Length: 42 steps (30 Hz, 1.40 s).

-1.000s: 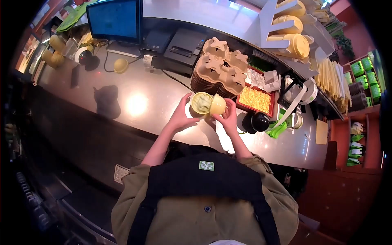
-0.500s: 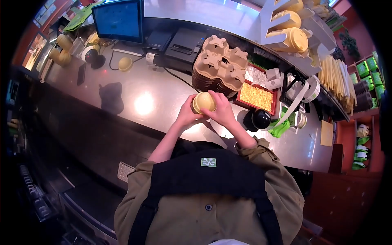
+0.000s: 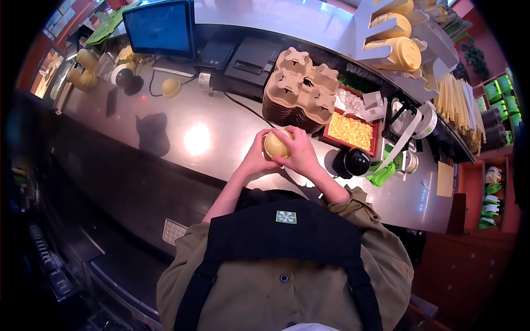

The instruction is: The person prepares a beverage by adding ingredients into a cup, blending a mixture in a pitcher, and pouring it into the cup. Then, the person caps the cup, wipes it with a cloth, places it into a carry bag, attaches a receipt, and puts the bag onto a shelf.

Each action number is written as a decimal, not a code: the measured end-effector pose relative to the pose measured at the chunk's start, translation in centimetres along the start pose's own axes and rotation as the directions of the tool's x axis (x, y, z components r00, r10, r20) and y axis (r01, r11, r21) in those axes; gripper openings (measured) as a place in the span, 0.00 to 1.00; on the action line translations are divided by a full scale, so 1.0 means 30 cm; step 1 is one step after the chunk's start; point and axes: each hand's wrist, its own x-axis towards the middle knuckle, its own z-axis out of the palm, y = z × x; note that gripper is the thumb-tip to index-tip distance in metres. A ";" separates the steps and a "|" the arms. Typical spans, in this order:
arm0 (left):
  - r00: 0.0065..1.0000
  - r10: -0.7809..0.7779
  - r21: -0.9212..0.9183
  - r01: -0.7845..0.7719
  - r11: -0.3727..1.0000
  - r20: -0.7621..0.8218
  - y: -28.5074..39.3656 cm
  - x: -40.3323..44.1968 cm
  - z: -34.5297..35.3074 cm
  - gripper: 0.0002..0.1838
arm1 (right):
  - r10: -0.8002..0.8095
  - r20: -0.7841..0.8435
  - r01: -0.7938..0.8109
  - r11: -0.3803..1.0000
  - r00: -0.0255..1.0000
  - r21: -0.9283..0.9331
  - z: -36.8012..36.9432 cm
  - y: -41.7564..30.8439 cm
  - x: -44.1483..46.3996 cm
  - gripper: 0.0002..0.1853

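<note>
Both hands are closed around a round, pale yellow lidded cup (image 3: 277,144), seen from above over the front of the metal counter (image 3: 232,146). My left hand (image 3: 257,157) grips its left side. My right hand (image 3: 300,150) wraps the right side, with fingers over the top edge of the lid. The cup's lower part is hidden by the hands. Just beyond them stands a stack of brown cardboard cup carriers (image 3: 301,91). To the right lies a red box of small yellow pieces (image 3: 350,133).
A black round-topped object (image 3: 357,161) stands right of my hands, near a paper roll (image 3: 425,121). At the back are a black printer (image 3: 251,63) and a screen (image 3: 160,30). Another yellow cup (image 3: 171,87) stands farther left. Dispensed cups (image 3: 400,53) and straws (image 3: 458,107) are at upper right.
Both hands stay around the cup. The lid appears tilted a little differently, and my right fingers reach farther over it. The whole view has shifted slightly.
</note>
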 end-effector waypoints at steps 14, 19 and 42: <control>0.973 0.130 0.269 -0.180 0.946 0.192 0.087 0.105 0.003 0.60 | 0.466 0.108 -0.266 0.288 0.878 0.920 0.075 0.148 -0.148 0.23; 0.975 0.143 0.223 -0.180 0.958 0.173 0.063 0.113 0.018 0.56 | 0.557 -0.104 -0.237 0.506 0.824 0.829 0.170 0.112 -0.148 0.16; 0.979 0.156 0.195 -0.179 0.964 0.130 0.024 0.102 0.028 0.59 | 0.532 -0.316 -0.164 0.672 0.786 0.723 0.183 0.102 -0.214 0.15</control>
